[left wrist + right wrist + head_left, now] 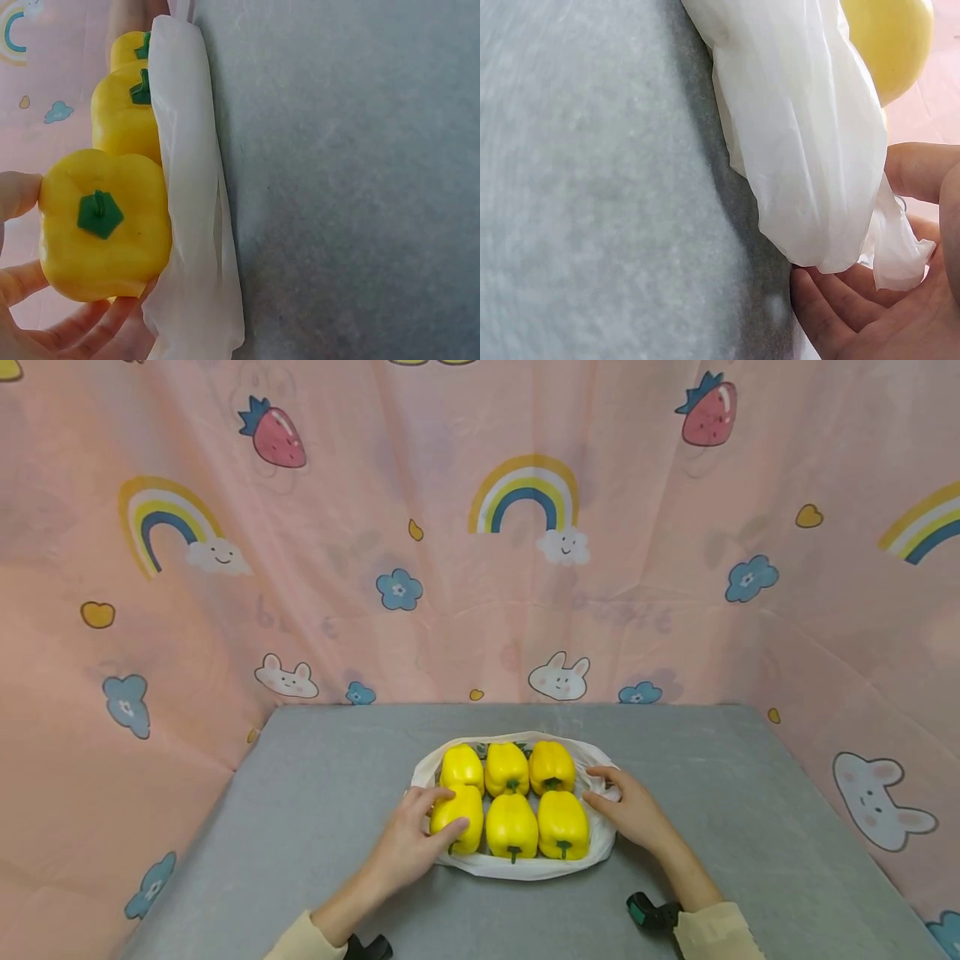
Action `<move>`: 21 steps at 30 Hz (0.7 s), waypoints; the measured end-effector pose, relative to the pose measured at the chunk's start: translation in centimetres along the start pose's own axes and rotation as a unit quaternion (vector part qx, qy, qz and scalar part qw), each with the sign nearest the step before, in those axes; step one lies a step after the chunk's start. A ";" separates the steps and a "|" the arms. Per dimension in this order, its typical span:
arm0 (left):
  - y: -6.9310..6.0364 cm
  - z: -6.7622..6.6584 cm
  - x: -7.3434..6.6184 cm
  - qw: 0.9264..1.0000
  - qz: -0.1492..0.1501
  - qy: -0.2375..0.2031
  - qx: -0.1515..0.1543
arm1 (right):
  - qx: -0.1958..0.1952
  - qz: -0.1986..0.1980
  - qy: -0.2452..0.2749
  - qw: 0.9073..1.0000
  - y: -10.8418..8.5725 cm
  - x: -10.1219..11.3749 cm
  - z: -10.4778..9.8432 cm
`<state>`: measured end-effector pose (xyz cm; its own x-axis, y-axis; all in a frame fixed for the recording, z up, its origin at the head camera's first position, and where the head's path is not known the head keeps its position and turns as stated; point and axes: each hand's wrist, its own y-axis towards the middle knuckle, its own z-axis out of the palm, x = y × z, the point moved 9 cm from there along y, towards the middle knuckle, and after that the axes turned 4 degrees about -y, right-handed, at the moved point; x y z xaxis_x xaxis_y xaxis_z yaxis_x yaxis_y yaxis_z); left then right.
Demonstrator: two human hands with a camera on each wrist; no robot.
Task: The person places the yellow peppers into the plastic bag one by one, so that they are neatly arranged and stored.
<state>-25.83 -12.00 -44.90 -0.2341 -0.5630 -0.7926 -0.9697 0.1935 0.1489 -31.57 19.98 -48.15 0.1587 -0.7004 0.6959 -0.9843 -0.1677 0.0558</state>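
Several yellow bell peppers with green stems sit in two rows inside a white plastic bag, its rim spread open around them. At the front left corner, my left hand grips a bell pepper, thumb on one side and fingers on the other. The bag's wall stands beside that pepper in the left wrist view. On the right side, my right hand holds the bag's edge, and a loose flap lies between thumb and fingers. Part of that grasp is hidden behind the plastic.
The bag stands on a grey table. Behind and along both sides hangs a pink curtain printed with rainbows, rabbits and strawberries. Black devices are worn at both wrists.
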 end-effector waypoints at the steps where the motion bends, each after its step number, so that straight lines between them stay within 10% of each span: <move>1: 0.0 0.0 0.0 1.000 -0.001 0.004 -0.001 | 0.000 0.000 0.000 1.000 0.0 0.0 0.0; 21: 0.1 1.1 0.2 0.998 -0.004 0.067 -0.011 | 0.003 -0.005 -0.003 1.000 -0.1 0.3 0.1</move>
<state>-25.86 -11.21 -45.66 -0.2319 -0.6670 -0.7081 -0.9726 0.1722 0.1563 -31.43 19.77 -48.03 0.1693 -0.7034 0.6903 -0.9821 -0.1791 0.0584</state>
